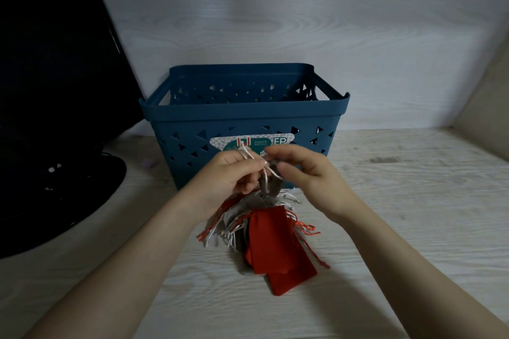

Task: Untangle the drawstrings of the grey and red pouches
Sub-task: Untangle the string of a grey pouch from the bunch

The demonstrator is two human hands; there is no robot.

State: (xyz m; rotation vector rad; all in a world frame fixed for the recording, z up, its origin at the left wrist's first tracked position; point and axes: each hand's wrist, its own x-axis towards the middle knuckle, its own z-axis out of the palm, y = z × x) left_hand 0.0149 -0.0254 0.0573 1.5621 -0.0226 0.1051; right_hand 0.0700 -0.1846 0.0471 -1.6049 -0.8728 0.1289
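Holding the bundle up over the counter (385, 201), I have my left hand (225, 173) curled round the pale drawstrings (256, 162) near their top, and my right hand (300, 170) pinching at the same cords just beside it, fingers bent in toward the knot. The grey pouches (271, 187) hang directly below my fingers, and the red pouches (278, 250) dangle lower, their bottoms resting on or just above the counter; I cannot tell which. Red and grey cord ends fan out on both sides of the cluster.

To do this well, I think I should keep my left hand as the anchor and let my right tease one loop loose at a time, pulling slack through, not tugging, since a hard pull would likely tighten the snarl.

For room: the blue basket (242, 118) stands close behind my hands, so pulling cords away from me is cramped. A dark monitor (55, 91) and its base crowd the left. The right side and the near counter look the most open for drawing a freed pouch away.
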